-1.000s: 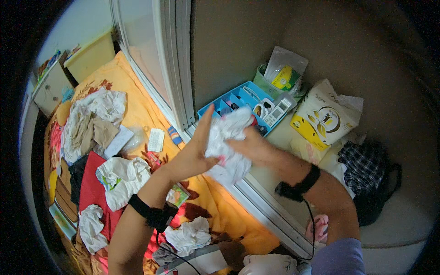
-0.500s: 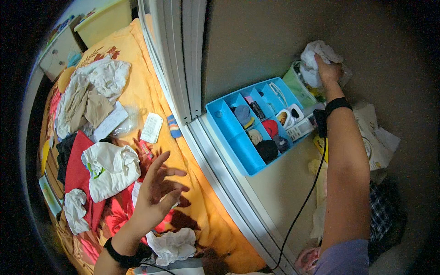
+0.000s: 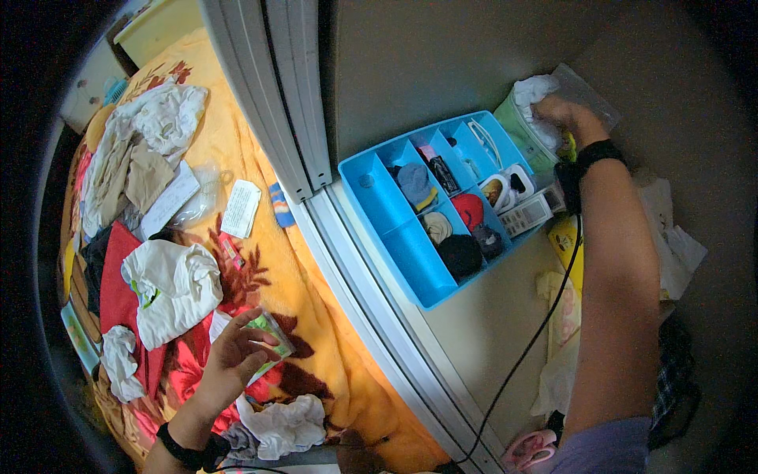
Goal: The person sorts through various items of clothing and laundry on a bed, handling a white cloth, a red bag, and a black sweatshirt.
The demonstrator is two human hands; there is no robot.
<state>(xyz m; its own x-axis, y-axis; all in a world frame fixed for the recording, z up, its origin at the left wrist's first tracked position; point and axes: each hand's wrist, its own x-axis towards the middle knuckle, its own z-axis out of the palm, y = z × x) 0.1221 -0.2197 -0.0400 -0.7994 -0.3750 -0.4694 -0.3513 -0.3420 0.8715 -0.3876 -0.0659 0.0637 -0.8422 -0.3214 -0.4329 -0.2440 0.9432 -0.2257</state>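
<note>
My right hand (image 3: 570,117) reaches into the mouth of an upright green-tinted container (image 3: 527,130) against the wall. Its curled fingers are on a crumpled white cloth (image 3: 535,85) tucked inside; the fingertips are partly hidden there. A clear plastic sheet (image 3: 588,93) sticks up behind that hand. Over the bed, my left hand (image 3: 235,353) is open with loosely bent, spread fingers. A small clear flat case (image 3: 272,341) with a green patch lies just beyond them, partly covered by the fingers. A blue compartment tray (image 3: 379,225) stands beside the container, holding rolled socks, a black tube and white items.
White sliding-door rails (image 3: 367,300) part the bed from the shelf. The orange flowered blanket (image 3: 316,308) carries a white shirt (image 3: 178,288), red cloth (image 3: 118,268) and a card (image 3: 241,208). A black cable (image 3: 521,363) hangs by my right arm. Pink-handled scissors (image 3: 530,450) lie lower right.
My right hand has lowered the white cloth from above the green container into it. My left hand has drawn back down and left, uncovering the clear case. The whole view has shifted slightly.
</note>
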